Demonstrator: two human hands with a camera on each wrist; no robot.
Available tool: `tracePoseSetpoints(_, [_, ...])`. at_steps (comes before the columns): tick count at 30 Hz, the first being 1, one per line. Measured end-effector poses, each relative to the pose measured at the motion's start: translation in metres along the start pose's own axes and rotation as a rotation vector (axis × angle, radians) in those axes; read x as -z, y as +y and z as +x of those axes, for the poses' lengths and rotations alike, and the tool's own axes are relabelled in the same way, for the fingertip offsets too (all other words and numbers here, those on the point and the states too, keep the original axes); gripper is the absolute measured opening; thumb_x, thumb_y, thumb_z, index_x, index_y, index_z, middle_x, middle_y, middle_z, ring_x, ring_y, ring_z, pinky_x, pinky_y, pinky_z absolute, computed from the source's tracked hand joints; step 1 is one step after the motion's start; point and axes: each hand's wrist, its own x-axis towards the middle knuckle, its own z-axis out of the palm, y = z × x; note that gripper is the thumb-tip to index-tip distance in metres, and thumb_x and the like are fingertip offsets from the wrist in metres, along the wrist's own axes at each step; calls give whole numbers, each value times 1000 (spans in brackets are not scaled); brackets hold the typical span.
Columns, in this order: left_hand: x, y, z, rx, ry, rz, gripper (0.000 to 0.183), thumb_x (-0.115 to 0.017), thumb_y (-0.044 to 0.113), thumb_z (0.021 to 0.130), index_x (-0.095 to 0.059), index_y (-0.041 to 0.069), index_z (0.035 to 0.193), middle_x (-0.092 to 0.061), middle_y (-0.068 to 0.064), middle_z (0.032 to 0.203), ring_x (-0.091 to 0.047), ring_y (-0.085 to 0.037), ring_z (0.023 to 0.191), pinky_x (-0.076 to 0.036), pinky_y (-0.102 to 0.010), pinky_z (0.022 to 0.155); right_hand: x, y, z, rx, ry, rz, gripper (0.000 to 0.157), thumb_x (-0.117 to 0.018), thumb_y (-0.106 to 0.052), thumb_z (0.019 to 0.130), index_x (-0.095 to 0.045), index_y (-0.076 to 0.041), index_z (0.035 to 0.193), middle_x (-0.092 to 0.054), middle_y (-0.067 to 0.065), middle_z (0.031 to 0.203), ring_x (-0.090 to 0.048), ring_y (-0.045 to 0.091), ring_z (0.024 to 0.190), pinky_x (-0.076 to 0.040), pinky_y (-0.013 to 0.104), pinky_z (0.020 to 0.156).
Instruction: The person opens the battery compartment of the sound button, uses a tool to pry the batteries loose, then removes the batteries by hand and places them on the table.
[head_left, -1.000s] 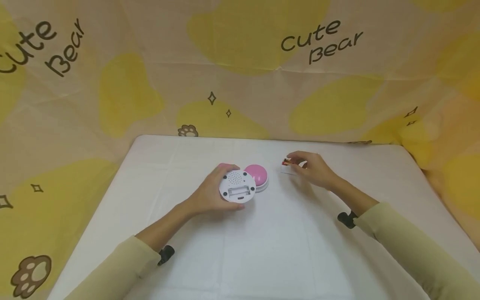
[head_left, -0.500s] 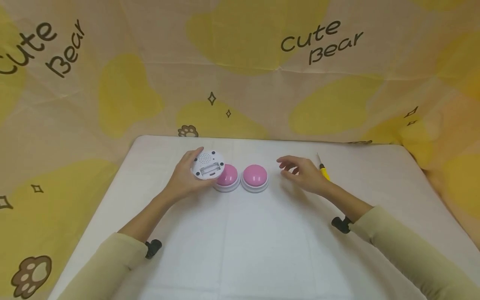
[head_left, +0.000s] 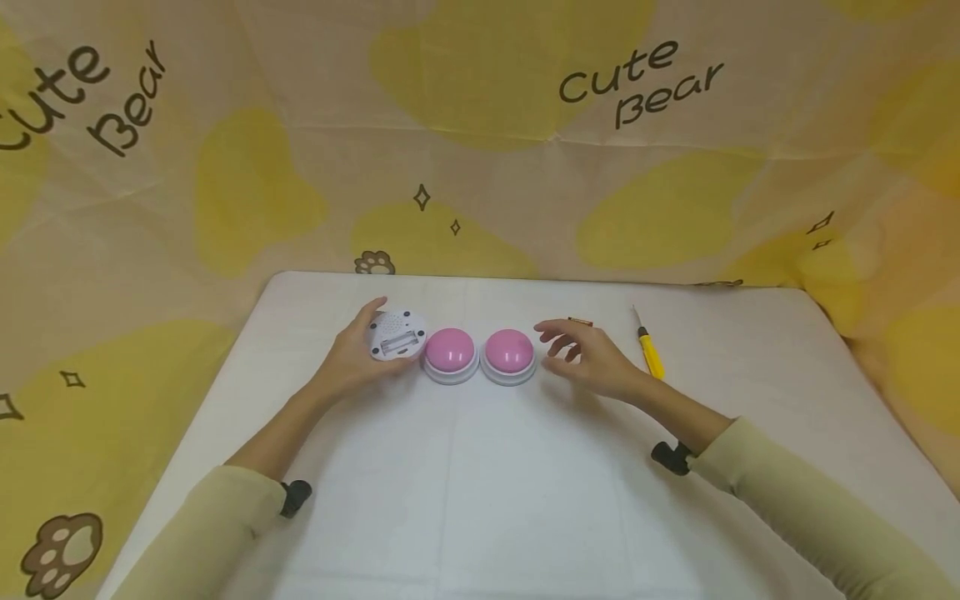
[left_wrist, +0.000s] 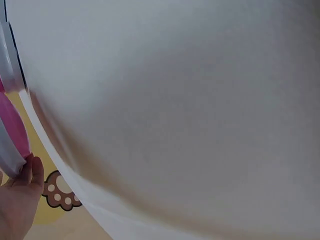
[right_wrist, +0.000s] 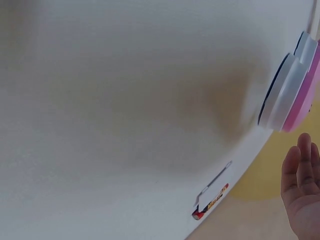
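My left hand (head_left: 348,358) grips a round buzzer (head_left: 396,336) between fingers and thumb. Its white underside faces up in the head view, with speaker holes, small dark feet and an uncovered battery slot that looks vacant. The left wrist view catches the pink dome (left_wrist: 14,122) of this buzzer at the left edge. Two more buzzers, a left one (head_left: 450,354) and a right one (head_left: 509,357), stand side by side, pink domes up. Just right of them hovers my right hand (head_left: 588,358), fingers loosely bent, holding nothing. Behind it lies a red and gold battery (right_wrist: 210,202) at a small white box-like piece (right_wrist: 212,192).
A yellow-handled screwdriver (head_left: 650,354) lies right of my right hand, tip pointing to the far edge. The white table (head_left: 525,500) ends at a yellow patterned cloth (head_left: 480,150) hung behind it.
My left hand has carried its buzzer leftward, uncovering the left standing buzzer. My right hand has let go of the white piece with batteries and drifted left, and the screwdriver now shows.
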Motion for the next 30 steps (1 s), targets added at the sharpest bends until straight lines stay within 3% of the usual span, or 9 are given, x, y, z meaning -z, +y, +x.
tracePoseSetpoints(15, [7,-17,1,39,-79,63,105,-83,34,78,-19,12,158,-31,-21,157,-34,-40,138,-25,-63,111,-7,-3,5,32,-13,23,46,-71,-4,89,-58,1,133,-65,18,116,-65,26,98,-53,47,84])
tracePoseSetpoints(23, [10,-18,2,15,-96,61,105,-82,36,79,-18,12,158,-26,-20,159,-28,-39,143,-21,-61,114,-10,-5,6,52,-20,17,43,-70,-1,89,-58,4,131,-66,18,115,-65,26,97,-54,46,83])
tracePoseSetpoints(30, [7,-2,7,-79,-51,54,101,-83,37,79,-23,16,158,-32,-12,158,-30,-34,143,-24,-60,113,-10,-7,7,59,-12,15,44,-71,-1,89,-58,3,131,-66,18,115,-65,26,97,-54,46,82])
